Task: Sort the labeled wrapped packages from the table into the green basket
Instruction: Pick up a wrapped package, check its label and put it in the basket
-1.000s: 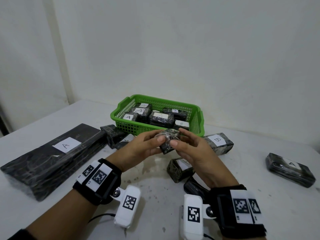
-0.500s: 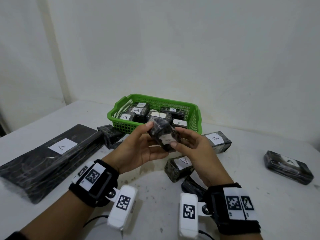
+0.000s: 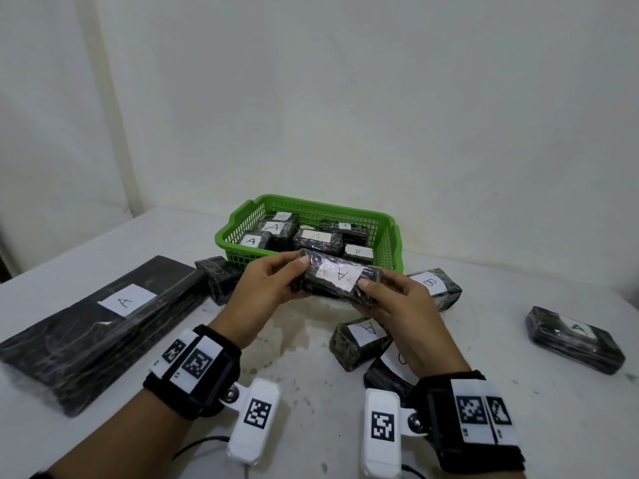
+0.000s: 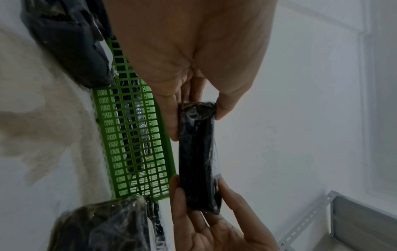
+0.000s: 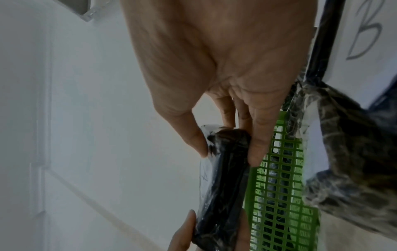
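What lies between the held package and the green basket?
Nothing. In the left wrist view, only a bare gap separates the held package from the green basket wall.

one green basket [image 3: 387, 233], six packages inside, one held, six on table.

1. Soft, even indoor light fills the head view; faint shadows lie under the wrists.
2. Wide-angle bending curves the wall [image 3: 311, 98] lines at the edges.
3. Both wrist views are dim, grainy and soft; glare glints off the plastic wrap.
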`<state>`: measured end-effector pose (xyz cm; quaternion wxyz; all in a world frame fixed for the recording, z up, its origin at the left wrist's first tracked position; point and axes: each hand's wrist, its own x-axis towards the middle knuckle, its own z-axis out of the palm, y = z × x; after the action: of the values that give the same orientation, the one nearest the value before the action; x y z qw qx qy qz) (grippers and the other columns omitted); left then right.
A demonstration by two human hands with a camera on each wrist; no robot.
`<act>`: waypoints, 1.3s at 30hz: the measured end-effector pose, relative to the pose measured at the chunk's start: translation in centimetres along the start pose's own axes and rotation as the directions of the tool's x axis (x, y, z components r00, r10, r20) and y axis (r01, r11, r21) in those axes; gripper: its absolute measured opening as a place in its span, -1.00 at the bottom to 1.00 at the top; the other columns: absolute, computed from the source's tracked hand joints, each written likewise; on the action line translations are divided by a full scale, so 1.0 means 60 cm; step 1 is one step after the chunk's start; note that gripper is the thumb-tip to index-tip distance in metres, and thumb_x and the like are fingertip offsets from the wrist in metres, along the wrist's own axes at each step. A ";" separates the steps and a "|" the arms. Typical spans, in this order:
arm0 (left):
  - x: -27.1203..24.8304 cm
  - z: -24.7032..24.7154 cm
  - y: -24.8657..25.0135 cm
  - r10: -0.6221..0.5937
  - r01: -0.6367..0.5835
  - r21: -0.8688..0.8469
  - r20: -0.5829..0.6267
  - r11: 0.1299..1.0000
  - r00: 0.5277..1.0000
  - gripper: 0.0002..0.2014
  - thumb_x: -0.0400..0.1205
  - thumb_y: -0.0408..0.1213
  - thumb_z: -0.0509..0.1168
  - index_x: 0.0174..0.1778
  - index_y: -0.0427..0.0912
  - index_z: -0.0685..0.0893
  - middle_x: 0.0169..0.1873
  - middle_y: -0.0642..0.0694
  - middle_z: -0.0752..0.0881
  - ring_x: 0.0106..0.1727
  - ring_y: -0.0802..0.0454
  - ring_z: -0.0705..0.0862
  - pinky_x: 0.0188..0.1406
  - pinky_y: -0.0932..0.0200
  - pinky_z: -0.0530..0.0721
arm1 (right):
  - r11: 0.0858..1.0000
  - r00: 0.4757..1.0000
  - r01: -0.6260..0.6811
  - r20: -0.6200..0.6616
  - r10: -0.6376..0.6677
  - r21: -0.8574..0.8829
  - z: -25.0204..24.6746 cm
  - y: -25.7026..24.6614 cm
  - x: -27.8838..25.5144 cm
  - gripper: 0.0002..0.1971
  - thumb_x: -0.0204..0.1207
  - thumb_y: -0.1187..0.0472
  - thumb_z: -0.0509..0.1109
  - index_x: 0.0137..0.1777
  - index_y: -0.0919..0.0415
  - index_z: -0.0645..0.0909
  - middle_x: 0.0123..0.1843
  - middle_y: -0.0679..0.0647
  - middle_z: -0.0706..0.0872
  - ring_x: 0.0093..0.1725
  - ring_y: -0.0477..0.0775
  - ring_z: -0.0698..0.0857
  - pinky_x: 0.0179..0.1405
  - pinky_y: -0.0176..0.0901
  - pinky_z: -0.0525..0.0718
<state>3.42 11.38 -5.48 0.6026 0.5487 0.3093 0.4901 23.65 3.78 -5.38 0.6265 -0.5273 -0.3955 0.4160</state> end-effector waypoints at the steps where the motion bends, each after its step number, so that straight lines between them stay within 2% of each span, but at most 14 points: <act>1: 0.000 0.000 0.002 0.000 0.000 -0.014 -0.006 1.000 1.000 -0.74 0.75 -0.27 0.35 0.28 -0.33 0.77 0.14 -0.31 0.85 0.24 -0.24 0.81 0.19 -0.09 0.79 | 1.000 1.000 -0.005 0.015 0.005 -0.003 -0.001 -0.003 -0.001 -0.67 0.57 0.32 0.60 0.31 0.29 0.73 0.22 0.23 0.87 0.14 0.17 0.90 0.24 0.16 0.84; 4: -0.001 0.001 0.005 0.028 -0.028 -0.005 -0.014 1.000 1.000 -0.70 0.74 -0.23 0.36 0.34 -0.27 0.77 0.16 -0.22 0.86 0.27 -0.18 0.82 0.29 -0.12 0.76 | 0.990 0.998 0.005 0.062 0.004 -0.142 -0.002 -0.010 -0.006 -0.65 0.48 0.28 0.67 0.25 0.20 0.75 0.18 0.19 0.88 0.06 0.15 0.90 0.12 0.13 0.88; 7: -0.009 0.009 0.010 0.069 -0.072 0.123 0.025 0.990 0.997 -0.68 0.72 -0.21 0.39 0.38 -0.19 0.78 0.16 -0.08 0.88 0.25 -0.03 0.83 0.31 -0.02 0.78 | 0.968 0.991 0.023 0.135 0.012 -0.251 0.008 -0.018 -0.013 -0.71 0.45 0.28 0.70 0.14 0.17 0.77 0.00 0.12 0.93 -0.07 0.22 0.89 -0.08 0.02 0.84; 10: -0.019 0.019 0.014 0.085 -0.108 0.210 0.115 0.972 0.990 -0.64 0.71 -0.16 0.39 0.43 -0.12 0.75 0.18 0.00 0.87 0.25 0.11 0.82 0.30 0.12 0.77 | 0.958 0.981 0.027 0.190 0.029 -0.285 0.018 -0.026 -0.016 -0.68 0.42 0.31 0.71 0.15 0.17 0.78 -0.02 0.23 0.91 -0.03 0.29 0.91 0.09 0.16 0.85; 12: -0.024 0.023 0.017 0.072 -0.098 0.201 0.134 0.975 0.988 -0.53 0.66 -0.08 0.40 0.52 -0.05 0.68 0.27 0.03 0.83 0.27 0.16 0.81 0.25 0.18 0.78 | 0.967 0.981 0.021 0.190 0.029 -0.255 0.018 -0.028 -0.016 -0.61 0.44 0.31 0.70 0.25 0.12 0.77 0.00 0.25 0.92 -0.01 0.26 0.92 0.11 0.17 0.86; 14: -0.026 0.027 0.019 0.031 -0.049 0.163 0.114 0.985 0.993 -0.36 0.58 -0.04 0.47 0.62 0.00 0.55 0.35 0.00 0.75 0.26 0.10 0.82 0.17 0.14 0.82 | 0.983 0.990 0.020 0.143 0.006 -0.185 0.018 -0.028 -0.017 -0.56 0.49 0.31 0.66 0.34 0.02 0.72 0.01 0.19 0.92 -0.02 0.19 0.93 -0.02 0.05 0.88; 17: -0.034 0.036 0.015 -0.090 0.067 0.224 0.093 0.972 0.992 -0.23 0.44 -0.01 0.58 0.59 -0.02 0.50 0.29 -0.03 0.70 0.19 0.05 0.83 0.06 0.03 0.87 | 0.999 0.998 0.016 0.067 -0.013 -0.043 0.023 -0.022 -0.016 -0.50 0.54 0.38 0.61 0.38 -0.08 0.63 -0.01 0.18 0.92 -0.08 0.15 0.93 -0.22 -0.03 0.85; 19: -0.038 0.044 0.010 -0.191 0.160 0.241 0.115 0.957 0.975 -0.23 0.39 -0.02 0.62 0.52 -0.06 0.52 0.29 -0.07 0.69 0.17 -0.02 0.83 0.03 -0.09 0.88 | 0.999 0.999 0.005 0.033 -0.007 0.046 0.027 -0.020 -0.016 -0.45 0.57 0.47 0.55 0.40 -0.09 0.59 0.01 0.24 0.90 -0.15 0.16 0.92 -0.32 -0.04 0.84; 21: -0.037 0.050 0.006 -0.217 0.187 0.211 0.130 0.960 0.968 -0.38 0.47 -0.18 0.63 0.43 -0.16 0.58 0.28 -0.15 0.73 0.12 -0.10 0.86 -0.01 -0.18 0.89 | 0.997 1.000 -0.010 0.011 0.009 0.075 0.027 -0.020 -0.015 -0.43 0.58 0.49 0.53 0.44 -0.09 0.55 0.09 0.31 0.87 -0.12 0.22 0.92 -0.30 0.02 0.86; 24: -0.029 0.046 0.010 -0.174 0.148 0.210 0.110 0.967 0.979 -0.59 0.55 -0.31 0.59 0.31 -0.22 0.70 0.16 -0.24 0.82 0.06 -0.21 0.88 0.04 -0.29 0.86 | 0.998 0.999 -0.039 -0.029 0.041 0.050 0.021 -0.023 -0.007 -0.47 0.56 0.43 0.57 0.43 -0.01 0.55 0.13 0.35 0.86 -0.07 0.30 0.91 -0.14 0.11 0.89; 28: -0.007 0.022 0.035 -0.156 0.128 0.231 0.109 0.965 0.982 -0.78 0.59 -0.32 0.55 0.15 -0.13 0.81 0.02 -0.16 0.84 -0.05 -0.10 0.86 0.07 -0.20 0.87 | 0.997 0.998 -0.039 -0.041 0.037 -0.059 0.011 -0.051 0.013 -0.69 0.59 0.35 0.56 0.26 0.18 0.60 0.12 0.34 0.85 -0.01 0.27 0.88 0.08 0.20 0.89; 32: 0.035 -0.004 0.066 -0.170 0.112 0.273 0.202 0.956 0.964 -0.77 0.64 -0.26 0.51 -0.01 -0.41 0.79 -0.17 -0.14 0.76 -0.15 -0.01 0.76 0.04 -0.06 0.84 | 0.998 0.993 -0.062 0.097 0.064 -0.030 0.016 -0.093 0.041 -0.68 0.63 0.44 0.50 0.36 0.29 0.65 0.16 0.35 0.80 0.06 0.23 0.85 -0.06 0.02 0.89; 35: 0.077 -0.012 0.097 -0.178 0.109 0.309 0.203 0.945 0.963 -0.88 0.67 -0.24 0.47 -0.11 -0.22 0.81 -0.28 0.00 0.79 -0.23 0.10 0.79 -0.07 0.04 0.80 | 0.998 0.991 -0.064 0.118 0.065 -0.012 0.030 -0.111 0.077 -0.74 0.61 0.47 0.51 0.29 0.47 0.72 0.23 0.43 0.80 0.11 0.32 0.87 -0.07 0.01 0.91; 39: 0.166 -0.039 0.126 -0.094 0.029 0.475 0.113 0.880 0.989 -0.63 0.71 0.08 0.37 0.19 -0.13 0.84 0.10 0.00 0.84 0.09 0.05 0.79 -0.05 0.11 0.76 | 0.996 0.996 -0.059 0.066 0.055 0.071 0.057 -0.116 0.138 -0.87 0.60 0.52 0.49 0.07 0.63 0.71 0.07 0.46 0.78 0.13 0.38 0.83 -0.09 0.02 0.92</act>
<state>2.68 20.83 2.98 0.4855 0.6999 0.3958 0.3432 24.03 12.03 2.44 0.6202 -0.5018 -0.3847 0.4643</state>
